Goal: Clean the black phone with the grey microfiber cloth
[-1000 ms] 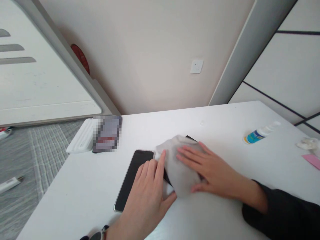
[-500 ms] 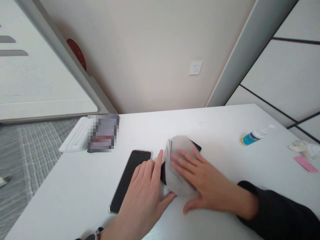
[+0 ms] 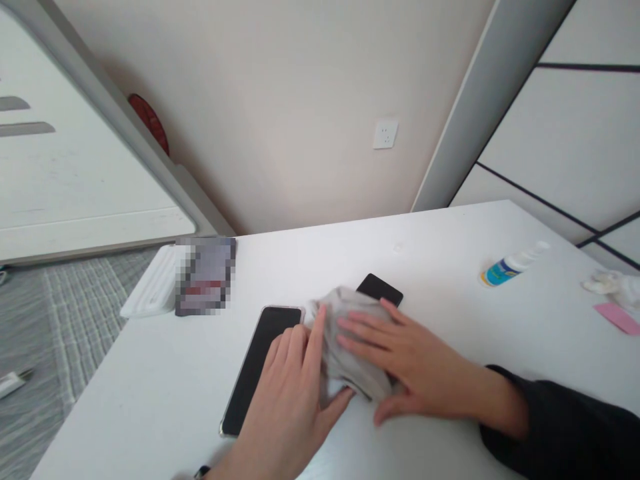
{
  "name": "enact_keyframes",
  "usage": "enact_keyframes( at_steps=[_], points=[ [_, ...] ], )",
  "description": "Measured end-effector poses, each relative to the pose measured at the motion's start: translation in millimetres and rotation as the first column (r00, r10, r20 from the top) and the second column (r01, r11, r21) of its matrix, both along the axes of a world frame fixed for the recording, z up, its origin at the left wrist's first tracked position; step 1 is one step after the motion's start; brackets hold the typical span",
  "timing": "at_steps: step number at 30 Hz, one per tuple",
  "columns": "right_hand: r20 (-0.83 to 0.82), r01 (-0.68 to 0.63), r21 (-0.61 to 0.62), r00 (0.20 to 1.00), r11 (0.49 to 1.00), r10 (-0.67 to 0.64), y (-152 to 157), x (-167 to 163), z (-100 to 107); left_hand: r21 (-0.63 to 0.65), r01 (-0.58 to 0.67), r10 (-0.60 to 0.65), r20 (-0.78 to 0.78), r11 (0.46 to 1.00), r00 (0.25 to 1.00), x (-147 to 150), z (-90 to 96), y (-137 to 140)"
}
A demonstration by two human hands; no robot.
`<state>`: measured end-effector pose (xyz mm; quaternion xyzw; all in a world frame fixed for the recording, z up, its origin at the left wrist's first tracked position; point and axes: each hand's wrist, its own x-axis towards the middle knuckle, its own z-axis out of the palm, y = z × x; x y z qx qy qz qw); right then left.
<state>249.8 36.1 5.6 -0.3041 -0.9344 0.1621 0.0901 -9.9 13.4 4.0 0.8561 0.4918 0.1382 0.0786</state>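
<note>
A grey cloth (image 3: 345, 360) lies over most of a black smartphone (image 3: 379, 289), whose top end shows beyond it. My right hand (image 3: 395, 353) presses flat on the cloth, holding it under outstretched fingers. Index finger and thumb of my left hand (image 3: 295, 380) bracket the covered phone at its left side and lower end; the contact there is partly hidden by the cloth. The other left fingers are bent and rest over a second smartphone (image 3: 250, 373), which has a clear case and a dark screen.
On the white table (image 3: 125, 400), a spray bottle (image 3: 513, 265) lies to the right. Near the right edge are a crumpled white tissue (image 3: 607, 287) and a pink slip (image 3: 619, 318). A white packet (image 3: 156, 280) and a dark, pixelated package (image 3: 207, 277) lie far left.
My right hand has moved the cloth toward me and slightly left, uncovering more of the phone's top end. My left hand stays in nearly the same place.
</note>
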Motion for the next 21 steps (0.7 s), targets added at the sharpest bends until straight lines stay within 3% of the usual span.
enact_keyframes(
  at_steps=[3,4,8,9,14,16,19,21],
  points=[
    [0.023,0.221,0.106,0.974,0.970,-0.224,6,6,-2,0.021,-0.004,0.004,0.006,1.000,1.000,1,-1.2,1],
    [0.023,0.208,0.100,0.977,0.973,-0.212,5,5,-2,0.023,-0.001,0.001,0.008,1.000,1.000,1,-1.6,1],
    [-0.007,-0.075,-0.029,0.997,0.997,0.075,-4,-7,0,0.007,0.011,-0.011,0.006,1.000,1.000,1,-1.9,1],
    [-0.003,-0.074,-0.027,0.997,0.997,0.074,-3,-7,0,0.005,0.006,-0.006,0.002,1.000,1.000,1,-1.6,0],
    [0.041,0.244,0.107,0.968,0.964,-0.250,13,11,-4,0.020,-0.005,0.005,-0.003,1.000,1.000,2,1.0,1],
    [0.028,0.188,0.077,0.981,0.979,-0.191,7,8,-3,0.008,0.003,-0.003,-0.002,1.000,1.000,2,1.7,1],
    [-0.022,-0.038,-0.016,0.999,0.999,0.037,-4,-3,1,-0.013,0.014,-0.014,-0.004,1.000,1.000,1,1.9,2],
    [-0.026,-0.057,-0.020,0.998,0.998,0.056,-3,-5,1,-0.018,0.011,-0.012,-0.010,1.000,1.000,0,1.6,1]
  ],
)
